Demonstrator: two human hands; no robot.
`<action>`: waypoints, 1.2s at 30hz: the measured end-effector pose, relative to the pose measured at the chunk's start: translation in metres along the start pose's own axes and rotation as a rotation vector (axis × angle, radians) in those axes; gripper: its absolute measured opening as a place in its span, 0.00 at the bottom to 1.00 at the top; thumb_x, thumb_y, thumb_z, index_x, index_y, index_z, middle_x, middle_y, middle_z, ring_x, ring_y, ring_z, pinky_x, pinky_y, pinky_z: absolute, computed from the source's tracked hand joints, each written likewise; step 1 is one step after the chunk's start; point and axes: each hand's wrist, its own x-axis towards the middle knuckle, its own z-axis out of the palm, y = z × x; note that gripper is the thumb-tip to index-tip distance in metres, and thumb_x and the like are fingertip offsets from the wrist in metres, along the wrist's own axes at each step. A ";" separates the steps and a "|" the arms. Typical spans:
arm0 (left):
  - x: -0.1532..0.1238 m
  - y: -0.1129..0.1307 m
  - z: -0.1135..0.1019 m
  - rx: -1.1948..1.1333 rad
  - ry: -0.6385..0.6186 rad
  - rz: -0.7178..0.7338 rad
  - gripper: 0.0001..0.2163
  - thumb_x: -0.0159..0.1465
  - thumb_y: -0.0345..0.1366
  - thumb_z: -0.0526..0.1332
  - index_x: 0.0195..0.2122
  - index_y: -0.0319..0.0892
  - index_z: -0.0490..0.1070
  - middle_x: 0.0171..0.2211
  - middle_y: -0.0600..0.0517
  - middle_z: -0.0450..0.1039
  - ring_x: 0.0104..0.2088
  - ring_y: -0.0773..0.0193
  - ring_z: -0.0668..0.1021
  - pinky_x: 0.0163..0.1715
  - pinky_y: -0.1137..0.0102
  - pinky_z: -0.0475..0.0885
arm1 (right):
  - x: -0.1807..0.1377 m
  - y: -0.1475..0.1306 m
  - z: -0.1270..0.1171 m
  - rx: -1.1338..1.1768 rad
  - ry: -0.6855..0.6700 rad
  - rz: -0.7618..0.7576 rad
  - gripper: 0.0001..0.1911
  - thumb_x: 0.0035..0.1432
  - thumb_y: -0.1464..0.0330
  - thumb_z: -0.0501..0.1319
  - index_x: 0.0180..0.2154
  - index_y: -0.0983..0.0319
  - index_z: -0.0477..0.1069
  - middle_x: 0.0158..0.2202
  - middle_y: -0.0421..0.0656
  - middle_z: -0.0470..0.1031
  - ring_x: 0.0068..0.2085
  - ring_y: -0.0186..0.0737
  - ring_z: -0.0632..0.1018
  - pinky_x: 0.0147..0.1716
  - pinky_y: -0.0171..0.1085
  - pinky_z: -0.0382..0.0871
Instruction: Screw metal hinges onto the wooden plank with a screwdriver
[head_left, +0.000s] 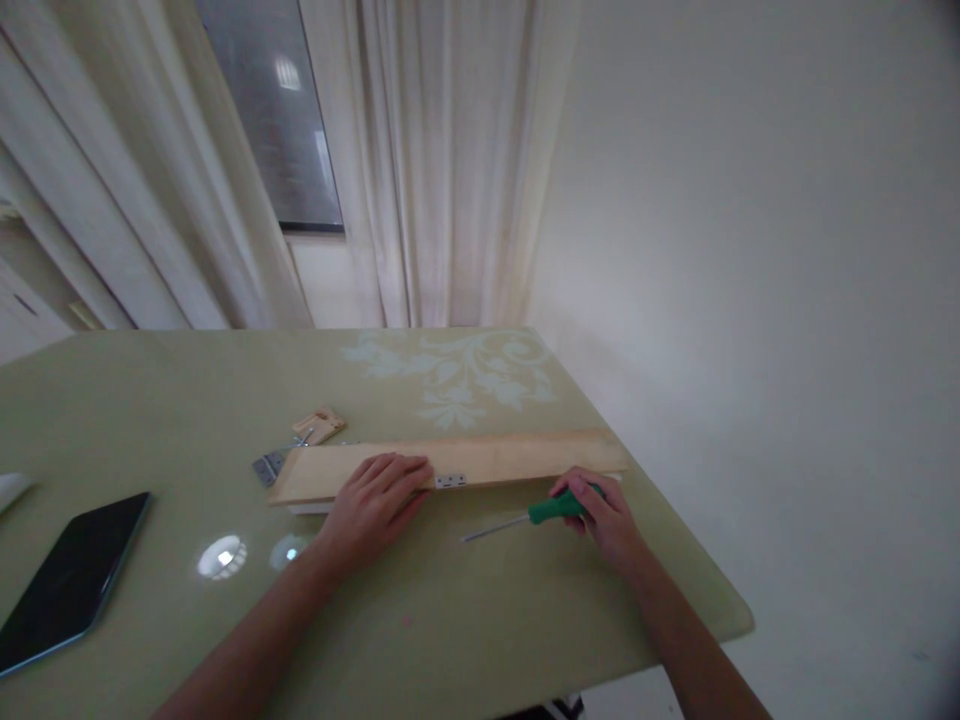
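Note:
A long light wooden board (517,452) lies across the table on a white piece that shows under its left end. On the board's front edge sits a small metal hinge (450,481) with holes. My left hand (386,495) grips the board just left of the hinge, fingers together on top and thumb along the front edge. Closed round the green handle of a screwdriver (555,509) is my right hand (600,510), near the board's right end. The screwdriver's shaft points left, its tip below the hinge and apart from it.
Behind the board's left end lie small wooden pieces (320,425), screws (304,437) and grey hinges (268,467). A black tablet (75,575) rests on the left of the green table (420,640). A wall (765,300) borders the table's right side; curtains (450,170) hang behind.

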 end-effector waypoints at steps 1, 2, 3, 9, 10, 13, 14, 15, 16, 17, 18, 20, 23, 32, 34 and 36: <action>0.000 0.000 0.000 -0.005 0.001 -0.001 0.12 0.75 0.37 0.59 0.56 0.45 0.74 0.54 0.46 0.79 0.52 0.55 0.79 0.55 0.58 0.73 | 0.001 0.000 0.000 -0.003 0.031 -0.004 0.27 0.64 0.45 0.61 0.32 0.62 0.79 0.22 0.41 0.71 0.21 0.34 0.69 0.18 0.32 0.60; 0.000 0.000 0.000 -0.010 0.001 0.001 0.12 0.75 0.37 0.59 0.56 0.45 0.74 0.54 0.46 0.79 0.52 0.55 0.79 0.54 0.58 0.73 | 0.002 0.000 0.000 -0.006 0.065 -0.010 0.26 0.65 0.46 0.61 0.34 0.62 0.80 0.22 0.41 0.71 0.21 0.34 0.68 0.18 0.32 0.59; 0.000 0.000 0.000 -0.013 0.002 0.001 0.12 0.75 0.37 0.59 0.56 0.45 0.74 0.54 0.46 0.79 0.52 0.55 0.79 0.54 0.58 0.73 | 0.003 -0.001 0.000 -0.011 0.097 -0.016 0.25 0.65 0.46 0.61 0.36 0.62 0.79 0.22 0.40 0.71 0.21 0.33 0.68 0.19 0.32 0.59; -0.001 0.000 0.002 -0.031 -0.014 -0.020 0.12 0.75 0.37 0.59 0.57 0.46 0.74 0.55 0.46 0.78 0.53 0.55 0.79 0.54 0.59 0.73 | 0.003 -0.001 0.000 -0.030 0.070 0.010 0.27 0.62 0.44 0.63 0.33 0.62 0.80 0.22 0.41 0.71 0.22 0.34 0.69 0.19 0.32 0.60; -0.002 -0.001 0.002 -0.032 -0.013 -0.019 0.12 0.74 0.37 0.59 0.56 0.46 0.74 0.54 0.46 0.79 0.53 0.55 0.79 0.54 0.59 0.73 | 0.002 0.000 0.000 -0.027 0.048 0.022 0.28 0.62 0.43 0.62 0.31 0.62 0.80 0.22 0.41 0.71 0.22 0.35 0.69 0.19 0.32 0.61; -0.002 -0.001 0.002 -0.032 -0.011 -0.022 0.12 0.75 0.37 0.58 0.57 0.46 0.74 0.54 0.46 0.79 0.53 0.55 0.79 0.54 0.58 0.73 | 0.000 0.002 -0.001 -0.027 0.018 0.042 0.30 0.62 0.42 0.60 0.29 0.61 0.80 0.21 0.42 0.71 0.21 0.35 0.70 0.18 0.32 0.62; -0.002 -0.001 0.002 -0.032 -0.012 -0.023 0.12 0.75 0.37 0.58 0.57 0.46 0.74 0.54 0.46 0.79 0.53 0.55 0.79 0.54 0.58 0.73 | 0.001 0.002 -0.001 -0.032 0.019 0.044 0.30 0.61 0.42 0.61 0.29 0.61 0.81 0.21 0.41 0.71 0.21 0.35 0.70 0.18 0.32 0.61; -0.002 -0.001 0.001 -0.033 -0.013 -0.022 0.12 0.75 0.37 0.58 0.57 0.46 0.74 0.54 0.46 0.79 0.52 0.55 0.79 0.54 0.58 0.73 | 0.001 0.001 -0.001 -0.038 0.024 0.045 0.29 0.61 0.42 0.61 0.29 0.61 0.81 0.21 0.41 0.71 0.21 0.34 0.69 0.18 0.32 0.60; -0.002 -0.001 0.001 -0.034 -0.010 -0.019 0.12 0.75 0.37 0.58 0.57 0.46 0.74 0.54 0.46 0.79 0.52 0.55 0.79 0.54 0.58 0.73 | 0.002 0.000 0.000 -0.044 0.031 0.044 0.29 0.61 0.43 0.62 0.30 0.62 0.81 0.20 0.41 0.71 0.21 0.34 0.69 0.18 0.31 0.59; -0.002 0.000 0.001 -0.035 -0.007 -0.018 0.12 0.75 0.37 0.58 0.57 0.46 0.74 0.54 0.46 0.79 0.52 0.55 0.79 0.53 0.58 0.73 | 0.004 -0.001 0.000 -0.047 0.040 0.043 0.28 0.61 0.44 0.63 0.30 0.62 0.81 0.20 0.40 0.71 0.20 0.33 0.68 0.17 0.31 0.58; -0.002 0.000 0.000 -0.036 -0.003 -0.017 0.12 0.75 0.37 0.58 0.56 0.46 0.74 0.54 0.46 0.79 0.52 0.55 0.79 0.53 0.58 0.73 | 0.004 -0.002 0.001 -0.046 0.048 0.042 0.27 0.61 0.45 0.64 0.31 0.62 0.81 0.21 0.41 0.72 0.20 0.33 0.68 0.18 0.31 0.57; -0.001 0.000 0.000 -0.038 0.000 -0.019 0.12 0.75 0.37 0.58 0.56 0.46 0.74 0.54 0.46 0.79 0.52 0.55 0.79 0.53 0.58 0.73 | 0.005 -0.002 0.002 -0.029 0.060 0.035 0.26 0.61 0.45 0.65 0.33 0.62 0.82 0.22 0.42 0.74 0.21 0.34 0.69 0.19 0.32 0.59; -0.001 0.000 0.000 -0.041 -0.008 -0.026 0.12 0.75 0.37 0.58 0.56 0.46 0.74 0.54 0.46 0.79 0.52 0.55 0.79 0.53 0.59 0.73 | 0.004 -0.001 0.003 0.027 0.086 0.022 0.31 0.61 0.40 0.60 0.36 0.61 0.81 0.23 0.44 0.76 0.22 0.37 0.71 0.20 0.34 0.62; -0.002 -0.001 0.000 -0.042 -0.016 -0.033 0.12 0.75 0.38 0.58 0.56 0.46 0.75 0.54 0.46 0.79 0.51 0.56 0.79 0.53 0.59 0.74 | 0.005 -0.003 0.001 -0.057 0.144 -0.012 0.27 0.60 0.44 0.64 0.34 0.62 0.82 0.21 0.43 0.74 0.21 0.35 0.68 0.19 0.34 0.58; -0.002 -0.001 0.000 -0.044 -0.022 -0.031 0.12 0.75 0.38 0.58 0.56 0.46 0.75 0.54 0.46 0.79 0.52 0.56 0.79 0.53 0.59 0.74 | 0.004 -0.003 0.001 -0.074 0.153 -0.014 0.28 0.60 0.43 0.63 0.32 0.62 0.82 0.24 0.44 0.75 0.23 0.36 0.70 0.19 0.34 0.59; -0.001 0.000 -0.001 -0.041 -0.022 -0.031 0.12 0.75 0.37 0.58 0.56 0.46 0.75 0.54 0.46 0.79 0.52 0.55 0.79 0.53 0.58 0.74 | 0.003 -0.004 0.001 -0.087 0.168 -0.015 0.29 0.61 0.42 0.62 0.32 0.61 0.82 0.27 0.45 0.77 0.24 0.37 0.71 0.19 0.33 0.60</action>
